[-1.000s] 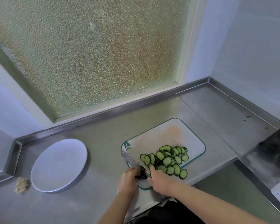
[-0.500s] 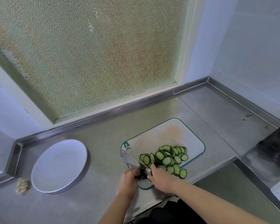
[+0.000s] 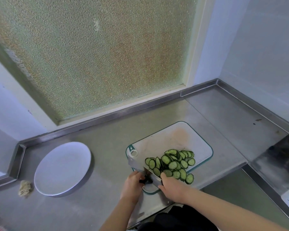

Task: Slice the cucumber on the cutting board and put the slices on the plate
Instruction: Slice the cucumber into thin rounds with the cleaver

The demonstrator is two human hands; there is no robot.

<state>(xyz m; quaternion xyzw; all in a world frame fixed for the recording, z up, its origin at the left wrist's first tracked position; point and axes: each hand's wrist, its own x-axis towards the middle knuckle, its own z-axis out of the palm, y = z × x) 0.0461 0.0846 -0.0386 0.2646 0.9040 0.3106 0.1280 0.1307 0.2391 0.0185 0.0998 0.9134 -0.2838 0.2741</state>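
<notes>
Left hand [image 3: 132, 184], right hand [image 3: 172, 187], forearms [image 3: 215, 204] bare; black garment [image 3: 178, 219] at torso.

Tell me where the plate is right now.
In the head view, the plate sits on the counter at the left, apart from the cutting board to its right, with a crumpled wad just by its near-left edge.
</notes>
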